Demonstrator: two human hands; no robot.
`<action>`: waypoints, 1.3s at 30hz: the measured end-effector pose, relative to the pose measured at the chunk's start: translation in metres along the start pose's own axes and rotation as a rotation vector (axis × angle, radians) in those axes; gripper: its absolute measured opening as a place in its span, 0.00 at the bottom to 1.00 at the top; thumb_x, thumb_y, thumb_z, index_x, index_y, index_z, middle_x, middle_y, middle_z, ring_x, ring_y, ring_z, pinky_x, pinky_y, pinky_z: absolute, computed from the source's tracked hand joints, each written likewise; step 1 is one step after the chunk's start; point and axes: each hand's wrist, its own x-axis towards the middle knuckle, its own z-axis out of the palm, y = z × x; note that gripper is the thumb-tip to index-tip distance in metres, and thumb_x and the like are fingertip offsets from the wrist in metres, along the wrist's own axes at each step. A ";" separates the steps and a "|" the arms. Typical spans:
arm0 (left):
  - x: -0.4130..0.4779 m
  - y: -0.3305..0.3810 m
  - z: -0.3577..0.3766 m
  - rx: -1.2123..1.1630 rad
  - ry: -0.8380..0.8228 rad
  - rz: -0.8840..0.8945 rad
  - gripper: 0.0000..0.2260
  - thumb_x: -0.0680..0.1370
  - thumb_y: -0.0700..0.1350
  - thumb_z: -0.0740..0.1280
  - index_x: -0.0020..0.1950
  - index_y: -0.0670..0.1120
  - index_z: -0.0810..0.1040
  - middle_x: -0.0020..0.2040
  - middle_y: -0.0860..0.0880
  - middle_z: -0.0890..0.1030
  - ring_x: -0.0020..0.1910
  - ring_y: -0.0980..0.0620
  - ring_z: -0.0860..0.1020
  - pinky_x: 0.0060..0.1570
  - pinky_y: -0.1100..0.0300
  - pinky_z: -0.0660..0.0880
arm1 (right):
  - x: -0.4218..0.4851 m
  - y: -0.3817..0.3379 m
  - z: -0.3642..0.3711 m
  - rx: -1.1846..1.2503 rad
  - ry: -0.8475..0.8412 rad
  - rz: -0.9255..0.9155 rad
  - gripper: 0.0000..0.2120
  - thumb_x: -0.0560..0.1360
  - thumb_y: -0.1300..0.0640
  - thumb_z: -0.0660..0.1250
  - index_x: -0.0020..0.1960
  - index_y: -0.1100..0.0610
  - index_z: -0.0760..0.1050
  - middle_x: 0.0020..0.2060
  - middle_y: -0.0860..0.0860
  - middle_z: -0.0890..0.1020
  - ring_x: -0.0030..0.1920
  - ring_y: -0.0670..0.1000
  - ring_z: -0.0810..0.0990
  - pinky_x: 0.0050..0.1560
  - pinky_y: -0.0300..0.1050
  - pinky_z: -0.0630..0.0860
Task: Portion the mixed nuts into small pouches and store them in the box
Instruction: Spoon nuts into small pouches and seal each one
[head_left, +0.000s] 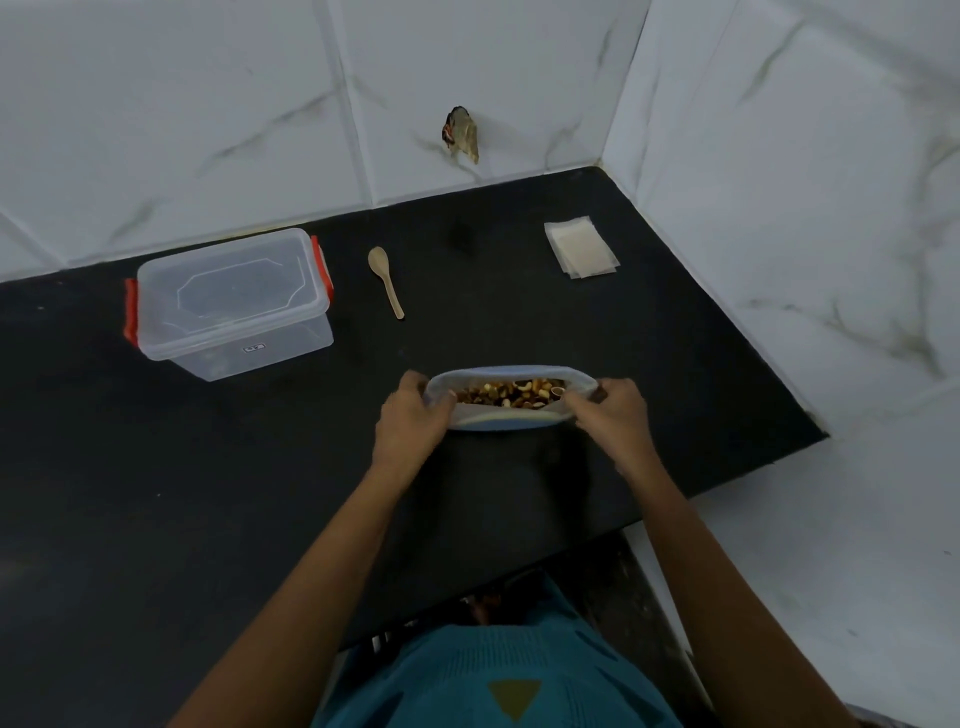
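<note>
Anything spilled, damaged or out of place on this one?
Nothing is spilled on the counter; the left hand and right hand hold the nut bag open. One oddity: a ragged dark patch on the wall tile above the spoon, a chip or something stuck there; too blurred to tell.

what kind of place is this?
Probably a home kitchen corner: a black countertop set against white marble-pattern wall tiles, with a lidded plastic food box and a wooden spoon laid out near an open bag of mixed nuts.
</note>
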 end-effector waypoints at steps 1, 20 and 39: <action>0.001 0.001 0.000 0.152 0.053 0.077 0.14 0.79 0.47 0.62 0.63 0.44 0.69 0.62 0.44 0.67 0.50 0.51 0.73 0.48 0.59 0.75 | 0.001 -0.002 0.002 -0.077 0.025 -0.043 0.17 0.72 0.57 0.68 0.59 0.60 0.73 0.61 0.57 0.71 0.53 0.50 0.77 0.49 0.40 0.75; 0.013 0.026 -0.002 0.542 0.074 0.226 0.20 0.78 0.42 0.64 0.69 0.42 0.65 0.65 0.43 0.64 0.58 0.44 0.74 0.56 0.52 0.75 | 0.006 -0.017 -0.005 -0.753 0.026 -0.752 0.11 0.72 0.62 0.69 0.54 0.57 0.78 0.63 0.55 0.69 0.42 0.51 0.79 0.42 0.47 0.80; 0.024 0.019 -0.016 0.544 -0.133 0.369 0.19 0.75 0.42 0.67 0.65 0.48 0.69 0.64 0.45 0.68 0.63 0.47 0.70 0.60 0.53 0.72 | 0.023 -0.028 -0.025 -0.445 -0.057 -0.319 0.07 0.73 0.64 0.67 0.51 0.58 0.77 0.57 0.55 0.73 0.50 0.45 0.71 0.50 0.38 0.71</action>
